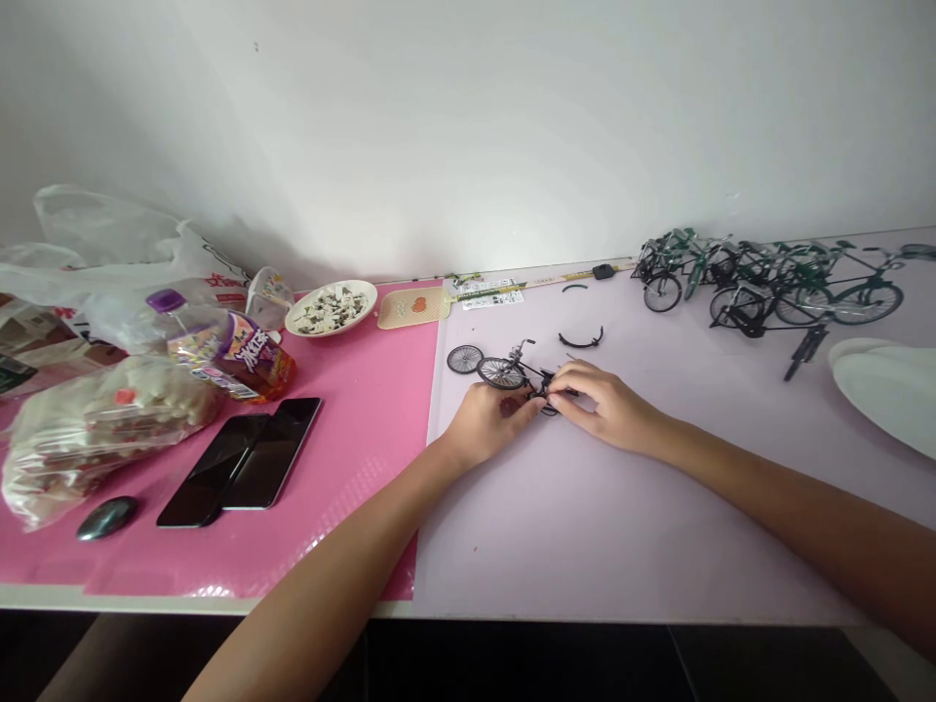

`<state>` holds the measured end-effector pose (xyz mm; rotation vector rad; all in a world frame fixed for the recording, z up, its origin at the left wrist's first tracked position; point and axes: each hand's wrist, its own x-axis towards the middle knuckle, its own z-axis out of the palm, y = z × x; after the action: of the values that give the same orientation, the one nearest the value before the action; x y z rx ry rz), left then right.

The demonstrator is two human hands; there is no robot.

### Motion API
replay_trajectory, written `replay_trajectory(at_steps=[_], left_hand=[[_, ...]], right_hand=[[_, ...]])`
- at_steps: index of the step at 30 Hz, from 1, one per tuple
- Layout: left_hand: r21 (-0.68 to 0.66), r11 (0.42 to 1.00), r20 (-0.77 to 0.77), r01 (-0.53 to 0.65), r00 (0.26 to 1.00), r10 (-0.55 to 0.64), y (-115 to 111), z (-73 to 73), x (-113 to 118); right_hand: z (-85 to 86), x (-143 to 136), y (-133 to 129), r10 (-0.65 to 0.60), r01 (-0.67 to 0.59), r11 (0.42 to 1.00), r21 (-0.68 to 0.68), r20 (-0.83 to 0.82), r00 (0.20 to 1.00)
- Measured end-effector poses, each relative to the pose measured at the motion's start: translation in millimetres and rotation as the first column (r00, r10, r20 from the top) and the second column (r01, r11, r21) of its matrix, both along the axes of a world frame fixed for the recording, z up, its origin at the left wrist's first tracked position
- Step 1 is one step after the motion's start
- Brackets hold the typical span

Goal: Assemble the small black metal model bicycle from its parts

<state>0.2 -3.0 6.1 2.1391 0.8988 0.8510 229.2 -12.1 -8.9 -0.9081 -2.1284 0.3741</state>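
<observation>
Model bike [501, 373] was pinched betw. fingertips of L hand [484, 421] & R hand [610, 405], over lilac surface [585, 526]. Assy. judged partial: curved blk part [581, 343] was left unfitted; adj. wheel [464, 360] appeared loose, attachment unclear. Other bikes [744, 320], R rear, were judged mostly assembled.

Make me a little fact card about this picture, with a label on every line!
Left hand: pinching a toy bike
Right hand: fingers on the same bike
More bikes: bunched at the back right, near the wall
Table: pink on the left, pale purple on the right
Drink: bottle with a purple cap, lying tilted
Phones: two, overlapping
</observation>
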Motion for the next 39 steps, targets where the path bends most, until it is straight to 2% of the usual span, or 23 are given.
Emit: replay_trajectory(at_steps=[39], left_hand=[[0.015,1.000,-0.021,0.015,1.000,-0.015,-0.8,3.3,-0.3]], right_hand=[[0.1,0.9,0.0,0.003,-0.003,1.000,-0.019,0.023,1.000]])
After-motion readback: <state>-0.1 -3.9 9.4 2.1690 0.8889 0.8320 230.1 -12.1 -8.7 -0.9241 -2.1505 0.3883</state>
